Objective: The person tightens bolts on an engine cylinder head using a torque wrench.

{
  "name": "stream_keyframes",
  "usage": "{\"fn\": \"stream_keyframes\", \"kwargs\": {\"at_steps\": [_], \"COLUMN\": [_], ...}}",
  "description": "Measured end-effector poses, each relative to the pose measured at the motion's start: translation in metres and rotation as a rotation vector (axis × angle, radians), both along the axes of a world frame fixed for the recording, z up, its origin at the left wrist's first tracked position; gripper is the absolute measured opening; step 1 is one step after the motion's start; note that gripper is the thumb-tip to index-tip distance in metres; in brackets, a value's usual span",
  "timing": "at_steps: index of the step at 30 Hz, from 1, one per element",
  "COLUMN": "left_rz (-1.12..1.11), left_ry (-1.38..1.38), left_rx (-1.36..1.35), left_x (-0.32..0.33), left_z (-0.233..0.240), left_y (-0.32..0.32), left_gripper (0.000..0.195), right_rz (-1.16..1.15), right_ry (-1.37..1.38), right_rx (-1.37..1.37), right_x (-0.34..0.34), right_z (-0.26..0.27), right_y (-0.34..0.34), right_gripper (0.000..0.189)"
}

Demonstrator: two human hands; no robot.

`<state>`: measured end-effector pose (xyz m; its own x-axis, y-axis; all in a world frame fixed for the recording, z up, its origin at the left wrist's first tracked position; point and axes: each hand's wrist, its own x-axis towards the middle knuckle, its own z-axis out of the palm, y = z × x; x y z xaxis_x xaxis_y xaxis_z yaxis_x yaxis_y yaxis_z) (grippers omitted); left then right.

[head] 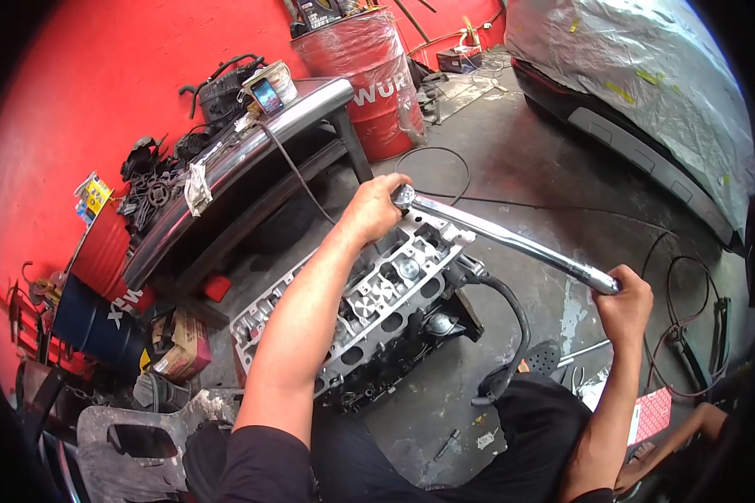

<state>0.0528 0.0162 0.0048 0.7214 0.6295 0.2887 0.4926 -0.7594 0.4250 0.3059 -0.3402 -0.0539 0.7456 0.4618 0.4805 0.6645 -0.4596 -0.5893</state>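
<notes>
A long chrome torque wrench spans from upper middle to right, above the far end of an engine. My left hand is wrapped around its ratchet head, and the fingers partly hide what lies beneath. At the other end my right hand grips the handle. The aluminium cylinder head sits on a dark engine block, its cam cover off and its valve gear exposed. My left forearm crosses over it and hides its middle. From its right side a black hose curves down towards my knee.
A bench with a chrome edge carries engine parts and a phone. A red drum stands behind. On the floor lie cables, a small metal tool and a red-and-white box. Another person's arm is at lower right.
</notes>
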Motion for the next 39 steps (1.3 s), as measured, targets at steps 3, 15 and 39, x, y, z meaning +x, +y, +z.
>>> {"fn": "stream_keyframes", "kwargs": {"at_steps": [3,15,39], "left_rz": [0.002,-0.001,0.060], "left_ry": [0.001,0.030,-0.093], "left_rx": [0.046,-0.062,-0.142], "left_x": [-0.002,-0.023,-0.032], "left_z": [0.002,-0.006,-0.024], "left_y": [0.005,0.025,0.029], "left_gripper": [0.055,0.055,0.059], "right_rz": [0.006,0.039,0.473], "right_ry": [0.030,0.058,0.133], "right_rx": [0.022,-0.068,-0.241], "right_x": [-0.003,-0.009,0.017], "right_z": [0.007,0.012,0.076], "right_y": [0.007,0.016,0.007], "right_gripper": [0.016,0.022,0.044]}}
